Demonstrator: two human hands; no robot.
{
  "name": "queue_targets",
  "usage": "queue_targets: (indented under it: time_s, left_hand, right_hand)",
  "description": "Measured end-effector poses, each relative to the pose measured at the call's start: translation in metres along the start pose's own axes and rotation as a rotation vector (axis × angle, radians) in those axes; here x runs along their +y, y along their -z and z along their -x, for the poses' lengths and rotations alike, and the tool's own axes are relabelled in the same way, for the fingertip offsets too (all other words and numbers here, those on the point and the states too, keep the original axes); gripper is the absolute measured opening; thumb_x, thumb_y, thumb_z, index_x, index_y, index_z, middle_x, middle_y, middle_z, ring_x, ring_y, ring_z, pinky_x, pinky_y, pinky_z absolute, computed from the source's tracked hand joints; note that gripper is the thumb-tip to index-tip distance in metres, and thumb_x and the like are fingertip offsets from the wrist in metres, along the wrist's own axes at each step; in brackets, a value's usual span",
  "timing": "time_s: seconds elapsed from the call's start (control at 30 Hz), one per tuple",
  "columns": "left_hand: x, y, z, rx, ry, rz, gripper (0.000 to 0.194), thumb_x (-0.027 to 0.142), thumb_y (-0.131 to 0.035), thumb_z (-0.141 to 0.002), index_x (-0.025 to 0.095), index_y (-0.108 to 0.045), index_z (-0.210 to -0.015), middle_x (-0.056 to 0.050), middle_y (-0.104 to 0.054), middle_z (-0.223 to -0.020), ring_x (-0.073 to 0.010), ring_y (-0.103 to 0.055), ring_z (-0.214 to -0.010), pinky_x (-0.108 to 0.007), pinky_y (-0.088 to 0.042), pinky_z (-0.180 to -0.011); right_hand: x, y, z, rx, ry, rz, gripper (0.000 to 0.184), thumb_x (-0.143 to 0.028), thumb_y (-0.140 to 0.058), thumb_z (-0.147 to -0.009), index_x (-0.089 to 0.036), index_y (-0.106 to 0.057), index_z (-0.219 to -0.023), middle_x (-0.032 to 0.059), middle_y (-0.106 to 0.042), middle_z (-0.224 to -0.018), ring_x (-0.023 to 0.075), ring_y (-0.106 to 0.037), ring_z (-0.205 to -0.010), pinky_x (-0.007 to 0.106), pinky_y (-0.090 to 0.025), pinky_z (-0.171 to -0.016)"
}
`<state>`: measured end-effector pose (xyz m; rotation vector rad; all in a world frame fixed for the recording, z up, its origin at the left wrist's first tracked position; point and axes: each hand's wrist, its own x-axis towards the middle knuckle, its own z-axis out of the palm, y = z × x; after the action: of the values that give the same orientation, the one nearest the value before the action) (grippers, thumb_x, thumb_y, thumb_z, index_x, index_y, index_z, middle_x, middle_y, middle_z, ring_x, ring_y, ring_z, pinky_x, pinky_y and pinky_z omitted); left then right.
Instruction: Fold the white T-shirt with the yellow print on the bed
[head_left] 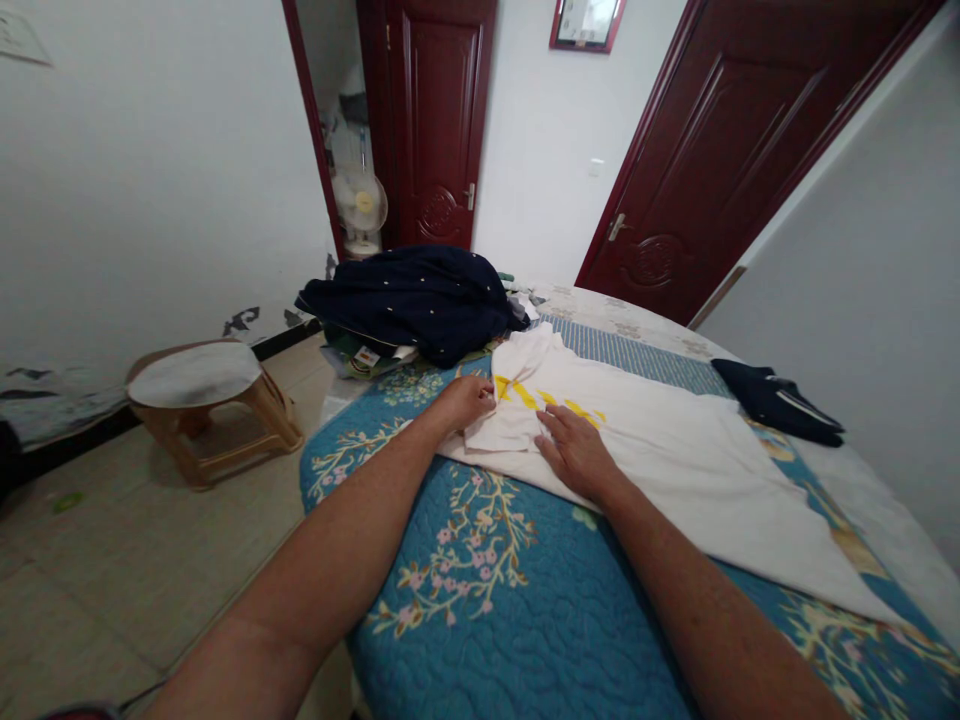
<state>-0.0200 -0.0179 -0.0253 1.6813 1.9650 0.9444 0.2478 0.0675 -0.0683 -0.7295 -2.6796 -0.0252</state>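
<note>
A white T-shirt (675,440) with a yellow print lies spread across a blue quilted cover with a floral pattern (525,580). Part of the shirt is folded over at its left end, near the print. My left hand (466,402) pinches the shirt's left edge, fingers closed on the cloth. Flat on the folded part beside the yellow print rests my right hand (574,450), its fingers stretched out and spread.
A dark navy garment heap (427,295) sits at the far left of the covered surface. Toward the right lies a folded dark garment (776,400). A tan plastic stool (210,390) stands on the tiled floor, with a fan (362,205) in the doorway beyond.
</note>
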Motion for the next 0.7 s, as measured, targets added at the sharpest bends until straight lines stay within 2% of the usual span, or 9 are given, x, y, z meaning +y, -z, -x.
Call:
queue_targets:
  time_s: [0.03,0.1,0.2,0.27,0.33,0.5,0.6,0.7]
  left_hand:
    - [-0.003,0.001,-0.003,0.034,-0.005,0.037,0.026,0.019,-0.066,-0.086,0.013,-0.085,-0.103,-0.007,-0.079,-0.088,-0.0203,-0.068,-0.079,-0.028,-0.051,-0.077]
    - [-0.014,0.006,-0.011,0.175,0.042,0.158,0.028,0.02,-0.064,-0.087,0.013,-0.084,-0.104,-0.009,-0.081,-0.099,-0.0213,-0.071,-0.088,-0.029,-0.052,-0.084]
    - [-0.035,0.018,-0.022,0.47,0.226,0.361,0.031,0.021,-0.063,-0.087,0.013,-0.082,-0.11,-0.011,-0.081,-0.105,-0.0212,-0.071,-0.093,-0.029,-0.054,-0.087]
    - [-0.046,0.025,-0.026,0.583,0.331,0.434,0.031,0.022,-0.063,-0.086,0.012,-0.081,-0.11,-0.011,-0.081,-0.102,-0.0208,-0.071,-0.09,-0.029,-0.055,-0.083]
    - [-0.054,0.028,-0.028,0.612,0.378,0.448,0.031,0.022,-0.063,-0.085,0.012,-0.08,-0.108,-0.011,-0.08,-0.099,-0.0204,-0.071,-0.087,-0.028,-0.055,-0.08]
    - [-0.058,0.026,-0.027,0.571,0.378,0.401,0.027,0.02,-0.069,-0.08,0.013,-0.081,-0.103,-0.01,-0.08,-0.095,-0.0204,-0.07,-0.085,-0.028,-0.055,-0.078]
    - [-0.06,0.026,-0.028,0.511,0.35,0.371,0.036,0.018,-0.077,-0.073,0.014,-0.082,-0.108,-0.009,-0.08,-0.091,-0.0204,-0.07,-0.08,-0.028,-0.055,-0.077]
    - [-0.063,0.027,-0.03,0.507,0.318,0.332,0.037,0.012,-0.072,-0.076,0.014,-0.082,-0.112,-0.01,-0.081,-0.098,-0.0207,-0.071,-0.086,-0.029,-0.055,-0.083]
  right_hand:
    - [0.0,0.0,0.0,-0.003,-0.001,0.002,0.051,-0.046,-0.044,-0.109,-0.019,-0.061,-0.149,0.0173,-0.058,-0.155,0.0321,-0.052,-0.145,0.053,-0.042,-0.121]
    - [0.0,0.0,0.0,-0.009,-0.006,0.004,0.052,-0.047,-0.044,-0.11,-0.019,-0.06,-0.15,0.0173,-0.057,-0.156,0.0321,-0.051,-0.146,0.053,-0.041,-0.122]
    - [-0.001,0.0,0.0,-0.018,-0.019,0.003,0.052,-0.047,-0.043,-0.11,-0.019,-0.06,-0.151,0.0164,-0.057,-0.157,0.032,-0.05,-0.147,0.053,-0.04,-0.123]
    - [-0.001,0.0,0.0,-0.024,-0.03,-0.001,0.053,-0.048,-0.043,-0.11,-0.02,-0.06,-0.151,0.0159,-0.057,-0.158,0.032,-0.049,-0.148,0.054,-0.04,-0.123]
    - [-0.001,0.0,0.0,-0.03,-0.039,-0.004,0.053,-0.048,-0.043,-0.11,-0.02,-0.06,-0.151,0.0159,-0.056,-0.158,0.0322,-0.049,-0.148,0.054,-0.04,-0.123]
    - [-0.002,0.002,0.0,-0.041,-0.041,-0.012,0.053,-0.048,-0.043,-0.11,-0.02,-0.06,-0.151,0.0155,-0.055,-0.159,0.0319,-0.048,-0.148,0.053,-0.039,-0.124]
    - [-0.002,0.003,0.0,-0.041,-0.042,-0.013,0.053,-0.048,-0.043,-0.109,-0.021,-0.06,-0.151,0.0155,-0.055,-0.159,0.0319,-0.049,-0.148,0.054,-0.039,-0.124]
    - [-0.003,0.004,0.0,-0.048,-0.042,-0.012,0.053,-0.047,-0.044,-0.109,-0.019,-0.059,-0.151,0.0163,-0.055,-0.159,0.0324,-0.048,-0.149,0.054,-0.039,-0.124]
